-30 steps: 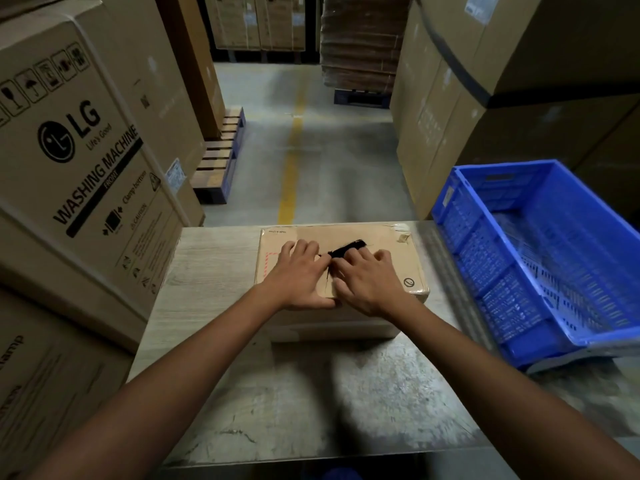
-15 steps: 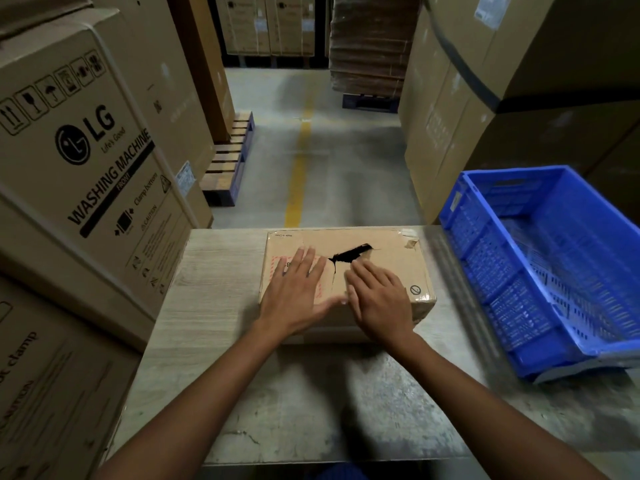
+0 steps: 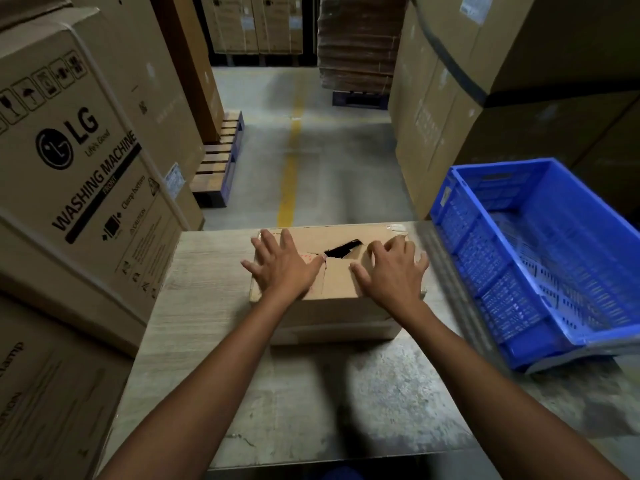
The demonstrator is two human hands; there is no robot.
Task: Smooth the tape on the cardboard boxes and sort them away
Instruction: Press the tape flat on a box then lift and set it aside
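Atop cardboard box [image 3: 341, 289] on desk [image 3: 311, 393] — left hand [image 3: 284, 268], right hand [image 3: 391, 271] flat, fingers spread, well apart. Risk: pressure beside dark gap [image 3: 343, 251] could buckle cardboard.

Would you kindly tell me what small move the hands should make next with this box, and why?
Probably slide both hands outward and grip the box by its sides to lift it. The left hand and right hand lie flat near opposite edges of its top, and the blue crate sits just to its right.
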